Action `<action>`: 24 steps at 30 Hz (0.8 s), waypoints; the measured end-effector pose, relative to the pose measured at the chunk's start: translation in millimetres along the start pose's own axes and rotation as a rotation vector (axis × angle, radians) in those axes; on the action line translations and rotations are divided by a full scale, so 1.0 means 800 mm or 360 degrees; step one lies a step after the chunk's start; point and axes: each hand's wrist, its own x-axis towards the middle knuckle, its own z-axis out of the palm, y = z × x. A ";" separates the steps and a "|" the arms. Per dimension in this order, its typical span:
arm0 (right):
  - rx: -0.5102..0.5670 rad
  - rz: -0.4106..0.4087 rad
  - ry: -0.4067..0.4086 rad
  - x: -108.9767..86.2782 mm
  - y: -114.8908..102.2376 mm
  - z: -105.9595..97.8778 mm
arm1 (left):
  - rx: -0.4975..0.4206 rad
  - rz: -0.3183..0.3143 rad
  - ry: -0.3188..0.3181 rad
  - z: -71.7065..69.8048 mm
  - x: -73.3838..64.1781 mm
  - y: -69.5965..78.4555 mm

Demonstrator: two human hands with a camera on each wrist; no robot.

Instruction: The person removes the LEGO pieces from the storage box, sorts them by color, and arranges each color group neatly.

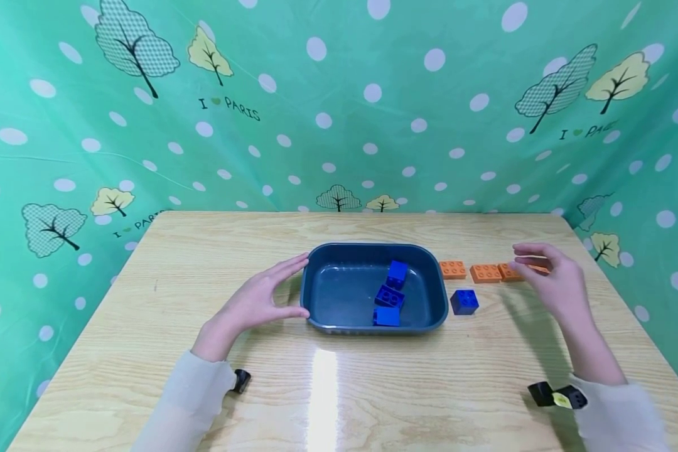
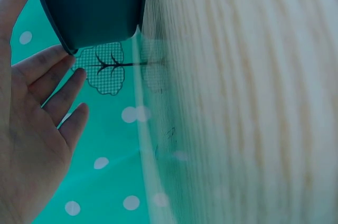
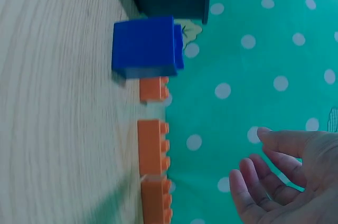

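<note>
A dark blue plastic bin (image 1: 328, 329) stands on the table with several blue toy bricks (image 1: 387, 316) inside. My left hand (image 1: 260, 295) is at its left end, thumb and fingers spread along the rim; in the left wrist view its fingertips (image 2: 66, 57) meet the bin's edge. To the right of the bin, my right hand (image 1: 559, 282) hovers over the right part of a row of orange toy bricks (image 1: 486, 274), overlapping it in the head view. The right wrist view shows that hand's fingers loosely bent, with nothing between them. A single blue brick (image 3: 143, 47) sits outside the bin.
The wooden table (image 1: 147, 326) reaches back to a green dotted cloth (image 1: 350, 157) hanging behind and along both sides. A bright strip of reflected light lies in front of the bin. Black cameras (image 1: 559, 397) sit at both wrists, by the pale sleeves.
</note>
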 end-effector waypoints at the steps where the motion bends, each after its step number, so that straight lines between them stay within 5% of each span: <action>1: -0.0008 -0.0004 -0.0006 0.000 -0.002 0.002 | -0.0001 -0.0002 0.0000 0.000 0.000 0.000; 24: 0.0120 -0.0257 -0.0239 -0.020 -0.066 0.051 | 0.0012 -0.0002 -0.0001 0.001 0.001 0.000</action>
